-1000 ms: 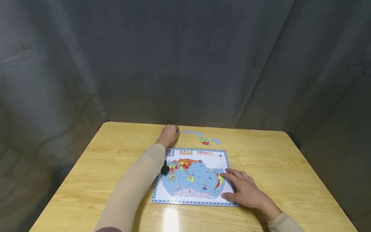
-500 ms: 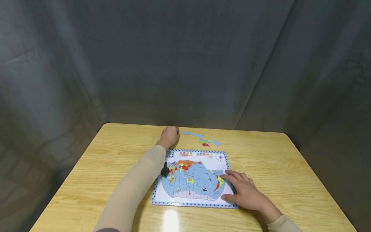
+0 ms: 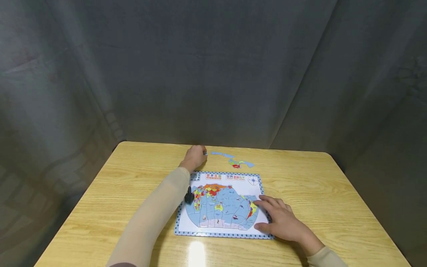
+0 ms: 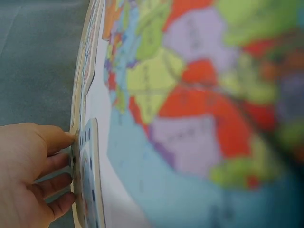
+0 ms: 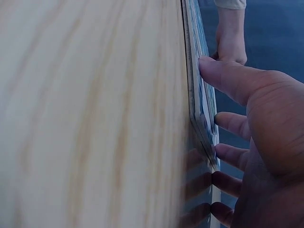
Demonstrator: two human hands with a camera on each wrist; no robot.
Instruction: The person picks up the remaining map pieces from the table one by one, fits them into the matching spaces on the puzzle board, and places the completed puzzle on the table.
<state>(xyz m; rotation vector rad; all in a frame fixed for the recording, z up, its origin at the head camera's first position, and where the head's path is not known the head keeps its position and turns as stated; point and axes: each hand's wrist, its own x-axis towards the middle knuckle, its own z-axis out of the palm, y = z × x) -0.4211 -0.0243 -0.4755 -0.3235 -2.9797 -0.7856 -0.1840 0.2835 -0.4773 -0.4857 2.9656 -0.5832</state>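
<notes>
A flat world-map puzzle board with a blue dotted border lies on the table, its map largely covered with fitted pieces. Beyond its top left corner, my left hand is at the table's far edge with bent fingers. A bit of light blue puzzle piece pokes out at its fingertips; the rest is hidden. In the left wrist view, the thumb and fingers reach down past the board's edge. My right hand rests on the board's right side, fingers spread, thumb near the lower right corner.
Past the board's top edge lie loose puzzle pieces: a long blue strip, a red and green piece and a blue one. A dark grey curtain hangs behind the wooden table. A black object is at the left wrist.
Both hands stay in nearly the same places. The view has shifted very slightly, and the loose pieces lie where they were.
</notes>
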